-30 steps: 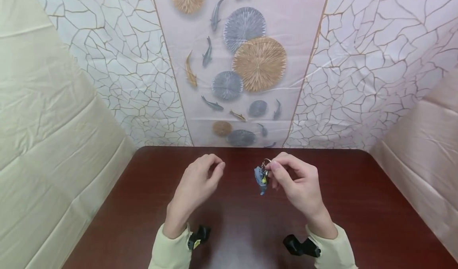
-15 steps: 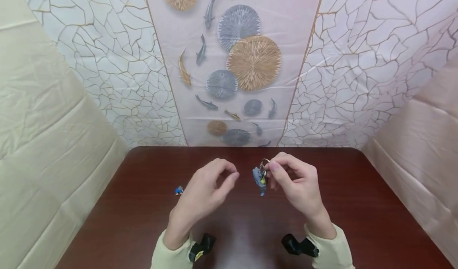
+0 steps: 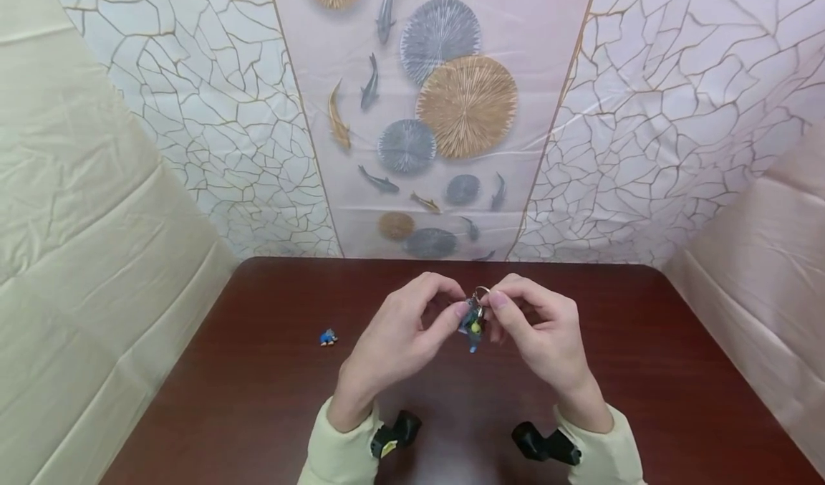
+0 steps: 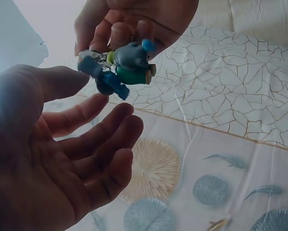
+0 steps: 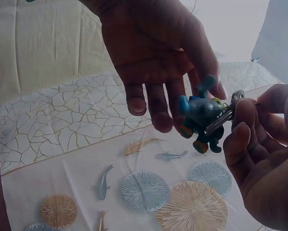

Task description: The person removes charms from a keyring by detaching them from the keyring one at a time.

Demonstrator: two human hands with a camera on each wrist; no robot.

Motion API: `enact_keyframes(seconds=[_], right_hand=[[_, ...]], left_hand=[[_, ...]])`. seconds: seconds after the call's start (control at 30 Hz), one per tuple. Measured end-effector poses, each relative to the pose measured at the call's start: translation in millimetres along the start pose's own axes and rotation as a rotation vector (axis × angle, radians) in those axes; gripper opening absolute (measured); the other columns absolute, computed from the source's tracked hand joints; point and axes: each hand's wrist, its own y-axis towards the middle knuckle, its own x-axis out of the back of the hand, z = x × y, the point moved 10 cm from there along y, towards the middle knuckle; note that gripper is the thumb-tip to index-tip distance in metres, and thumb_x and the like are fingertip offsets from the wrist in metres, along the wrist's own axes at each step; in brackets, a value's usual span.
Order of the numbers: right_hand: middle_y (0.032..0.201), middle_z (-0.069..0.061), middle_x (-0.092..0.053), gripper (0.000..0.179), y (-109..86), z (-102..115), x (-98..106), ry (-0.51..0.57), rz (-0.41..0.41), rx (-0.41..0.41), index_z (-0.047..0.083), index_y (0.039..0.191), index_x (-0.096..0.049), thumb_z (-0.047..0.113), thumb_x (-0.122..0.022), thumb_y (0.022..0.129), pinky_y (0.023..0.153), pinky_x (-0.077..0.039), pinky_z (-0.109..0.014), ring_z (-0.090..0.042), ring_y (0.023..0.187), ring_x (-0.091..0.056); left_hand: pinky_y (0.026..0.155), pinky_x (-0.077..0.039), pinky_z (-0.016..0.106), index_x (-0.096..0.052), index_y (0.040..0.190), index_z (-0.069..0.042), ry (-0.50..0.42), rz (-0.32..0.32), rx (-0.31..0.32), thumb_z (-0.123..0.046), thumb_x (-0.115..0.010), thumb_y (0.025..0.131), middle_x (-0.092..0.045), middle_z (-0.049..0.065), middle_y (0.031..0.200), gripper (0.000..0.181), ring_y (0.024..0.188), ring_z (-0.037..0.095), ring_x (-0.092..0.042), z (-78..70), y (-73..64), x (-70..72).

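A keychain (image 3: 473, 327) with small blue, green and grey figurines hangs above the table between both hands. My right hand (image 3: 541, 327) pinches its metal ring between thumb and forefinger. From the other side, my left hand (image 3: 415, 324) pinches one blue figurine (image 4: 98, 72) of the bunch with thumb and index finger, its other fingers held loosely apart. A metal clasp (image 5: 220, 120) and a grey figurine (image 5: 204, 108) show beside the right fingers in the right wrist view. Part of the bunch is covered by the left thumb in the head view.
A small blue figurine (image 3: 328, 337) lies on the dark red-brown table (image 3: 245, 399), left of the left hand. Patterned cloth (image 3: 464, 205) hangs behind the table, with beige cloth (image 3: 97, 270) at the left side. Black cameras sit on both wrists.
My left hand has moved right and come up to the keychain, taking hold of a figurine. The small blue figurine on the table has come into sight. My right hand stays nearly still.
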Motion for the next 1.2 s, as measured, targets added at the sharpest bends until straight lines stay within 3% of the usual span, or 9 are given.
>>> enact_keyframes(seconds=[0.23, 0.5, 0.73, 0.87, 1.03, 1.2], right_hand=[[0.073, -0.007, -0.058, 0.019, -0.3, -1, -3, 0.009, 0.019, 0.007, -0.006, 0.089, -0.065, -0.021, -0.053, 0.086, 0.044, -0.044, -0.023, -0.01, 0.054, -0.055], [0.073, -0.008, -0.058, 0.02, -0.7, 0, -3, 0.018, 0.029, 0.032, -0.006, 0.089, -0.065, -0.022, -0.053, 0.085, 0.047, -0.044, -0.024, -0.011, 0.055, -0.055], [0.073, -0.009, -0.057, 0.02, 0.0, 0, -5, 0.016, 0.038, 0.037, -0.007, 0.09, -0.065, -0.022, -0.054, 0.085, 0.048, -0.046, -0.024, -0.01, 0.056, -0.055], [0.072, -0.007, -0.057, 0.021, 0.0, 0, -6, 0.001, 0.047, 0.032, -0.005, 0.089, -0.065, -0.022, -0.054, 0.084, 0.051, -0.047, -0.023, -0.011, 0.057, -0.056], [0.072, -0.009, -0.057, 0.022, -0.9, 0, -8, 0.001, 0.059, 0.026, -0.004, 0.088, -0.065, -0.022, -0.054, 0.084, 0.051, -0.047, -0.022, -0.011, 0.056, -0.056], [0.074, -0.009, -0.059, 0.023, -2.1, 0, -12, 0.02, 0.088, 0.016, -0.003, 0.09, -0.065, -0.022, -0.054, 0.084, 0.048, -0.046, -0.022, -0.01, 0.056, -0.057]], left_hand=[[0.069, -0.049, 0.017, -0.065, 0.106, -0.014, -0.058, 0.01, -0.062, -0.019, -0.064, 0.095, -0.065, -0.006, 0.098, 0.012, 0.083, 0.002, -0.056, -4.1, -0.1, -1.4], [0.071, -0.049, 0.015, -0.066, 0.108, -0.012, -0.054, 0.005, -0.119, -0.017, -0.064, 0.095, -0.067, -0.003, 0.101, 0.014, 0.088, 0.004, -0.058, -7.2, 2.0, -6.5], [0.067, -0.048, 0.014, -0.067, 0.101, -0.011, -0.08, -0.019, -0.17, -0.012, -0.064, 0.095, -0.067, -0.001, 0.094, 0.007, 0.081, 0.006, -0.058, -8.6, 1.8, -2.9], [0.068, -0.049, 0.015, -0.064, 0.099, -0.009, -0.1, 0.006, -0.187, -0.009, -0.064, 0.094, -0.065, 0.001, 0.094, 0.005, 0.081, 0.007, -0.058, -9.4, 1.8, -3.9], [0.071, -0.052, 0.016, -0.063, 0.1, -0.009, -0.11, 0.015, -0.194, -0.007, -0.063, 0.094, -0.065, 0.001, 0.096, 0.006, 0.083, 0.008, -0.059, -8.8, 1.5, -3.1], [0.065, -0.049, 0.018, -0.063, 0.1, -0.011, -0.105, -0.004, -0.157, -0.01, -0.064, 0.095, -0.065, 0.0, 0.095, 0.006, 0.08, 0.007, -0.056, -3.6, -0.1, 2.3]])
